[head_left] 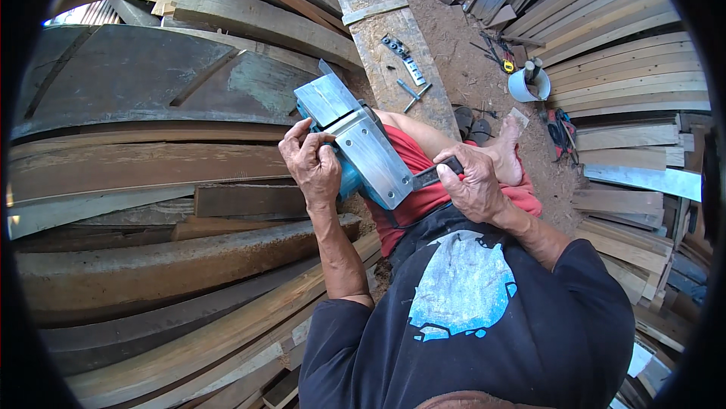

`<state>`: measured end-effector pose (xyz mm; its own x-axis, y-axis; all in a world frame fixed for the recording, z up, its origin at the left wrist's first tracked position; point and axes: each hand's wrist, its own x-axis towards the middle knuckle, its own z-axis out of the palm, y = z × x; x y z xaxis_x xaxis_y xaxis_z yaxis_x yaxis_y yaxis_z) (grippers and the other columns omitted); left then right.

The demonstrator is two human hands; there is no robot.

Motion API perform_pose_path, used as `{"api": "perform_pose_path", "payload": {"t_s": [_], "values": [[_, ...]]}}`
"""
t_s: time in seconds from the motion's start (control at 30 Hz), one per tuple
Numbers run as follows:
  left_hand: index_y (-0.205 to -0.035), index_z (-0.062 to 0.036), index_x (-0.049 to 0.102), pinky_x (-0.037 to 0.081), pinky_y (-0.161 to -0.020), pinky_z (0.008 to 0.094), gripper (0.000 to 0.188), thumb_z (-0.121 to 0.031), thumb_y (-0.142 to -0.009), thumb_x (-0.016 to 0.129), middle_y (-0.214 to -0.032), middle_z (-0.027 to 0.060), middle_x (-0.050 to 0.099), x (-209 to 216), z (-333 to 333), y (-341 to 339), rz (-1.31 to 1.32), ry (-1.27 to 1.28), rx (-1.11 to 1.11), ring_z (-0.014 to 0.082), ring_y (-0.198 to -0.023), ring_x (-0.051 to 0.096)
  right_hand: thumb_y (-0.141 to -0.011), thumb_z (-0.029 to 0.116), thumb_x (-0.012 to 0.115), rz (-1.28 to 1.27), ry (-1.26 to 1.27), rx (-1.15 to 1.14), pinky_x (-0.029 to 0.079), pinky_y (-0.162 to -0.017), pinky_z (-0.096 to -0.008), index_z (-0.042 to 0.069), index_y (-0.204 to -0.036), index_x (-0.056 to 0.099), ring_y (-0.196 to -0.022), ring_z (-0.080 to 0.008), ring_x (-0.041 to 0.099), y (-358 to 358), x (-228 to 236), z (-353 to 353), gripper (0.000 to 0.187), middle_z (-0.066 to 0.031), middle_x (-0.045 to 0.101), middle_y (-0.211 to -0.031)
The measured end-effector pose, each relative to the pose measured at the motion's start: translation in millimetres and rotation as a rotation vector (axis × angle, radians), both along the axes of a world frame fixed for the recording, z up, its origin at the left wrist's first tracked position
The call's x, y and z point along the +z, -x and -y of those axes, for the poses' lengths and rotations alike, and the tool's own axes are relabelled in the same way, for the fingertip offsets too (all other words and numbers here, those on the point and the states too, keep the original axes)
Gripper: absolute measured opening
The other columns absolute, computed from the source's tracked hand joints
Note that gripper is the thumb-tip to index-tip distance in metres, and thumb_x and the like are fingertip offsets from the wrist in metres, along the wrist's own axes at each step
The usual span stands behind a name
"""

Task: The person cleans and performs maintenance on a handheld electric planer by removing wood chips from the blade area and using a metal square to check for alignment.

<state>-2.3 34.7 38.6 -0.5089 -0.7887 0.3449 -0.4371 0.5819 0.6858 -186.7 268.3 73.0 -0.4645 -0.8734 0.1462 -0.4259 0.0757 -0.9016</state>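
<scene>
On my lap lies a blue electric hand planer point(374, 159), its shiny metal sole turned up. My left hand point(310, 163) is closed around its left side, thumb and fingers near the gap between the sole plates. My right hand point(476, 186) grips a flat dark tool with a black handle point(435, 175), kind unclear, whose end meets the sole's near right edge. A thin metal piece point(327, 68) sticks up beyond the far sole plate. Ahead, on a worn plank point(423, 110), lie a T-shaped wrench point(416, 96) and small metal parts point(404, 59).
Stacked boards point(144, 167) rise close on my left, more timber point(628, 68) on the right. Across the sawdust-covered floor point(469, 68) are a white bucket point(528, 87), a yellow tape measure point(507, 66), sandals point(473, 127) and a red-and-black tool point(562, 135). My bare foot point(508, 148) rests nearby.
</scene>
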Motion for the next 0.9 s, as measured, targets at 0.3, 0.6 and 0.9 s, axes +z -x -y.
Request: {"api": "perform_pose_path", "payload": {"t_s": [0.3,0.6,0.9], "values": [[-0.1,-0.0098,0.082,0.044,-0.106,0.0454,0.034,-0.003,-0.085,0.052,-0.13,0.0133,0.063,-4,0,0,0.081,0.005,0.162,0.033,-0.121,0.054,-0.098,0.012,0.065,0.032,0.014,-0.01,0.055,-0.079,-0.041,0.0,-0.109,0.067,-0.084,-0.0301,0.071,-9,9,1,0.016,-0.0157,0.07,-0.091],[-0.102,-0.0087,0.082,0.045,-0.107,0.044,0.035,-0.002,-0.085,0.051,-0.127,0.0133,0.065,-6,0,-1,0.016,-0.034,0.15,0.0313,-0.12,0.056,-0.099,0.014,0.065,0.085,0.014,0.056,0.054,-0.077,-0.0403,0.001,-0.108,0.067,-0.081,-0.0291,0.069,-26,21,8,0.016,-0.0145,0.068,-0.089],[-0.099,-0.0074,0.081,0.045,-0.103,0.0453,0.033,-0.002,-0.083,0.052,-0.124,0.0139,0.065,-8,2,-2,-0.014,-0.018,0.14,0.032,-0.115,0.057,-0.096,0.008,0.067,0.026,0.07,0.076,0.055,-0.078,-0.0423,0.0,-0.107,0.066,-0.085,-0.0323,0.071,-30,25,13,0.014,-0.0157,0.068,-0.092]]}}
